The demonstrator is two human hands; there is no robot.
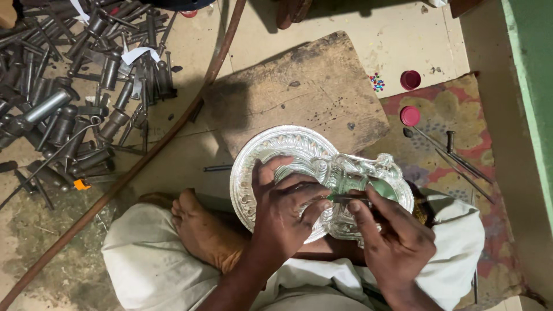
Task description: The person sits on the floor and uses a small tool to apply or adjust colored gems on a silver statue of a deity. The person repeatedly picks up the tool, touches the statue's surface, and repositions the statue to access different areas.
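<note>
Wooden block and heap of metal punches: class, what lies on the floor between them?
In the head view, a long brown rod runs slantwise across the floor between the heap of metal punches and the wooden block.

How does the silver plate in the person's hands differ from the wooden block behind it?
The silver plate is round, shiny and embossed; the wooden block is squarish, dull, brown and scarred. The plate is gripped by the left hand, tilted over the lap; the block lies flat on the floor, untouched.
</note>
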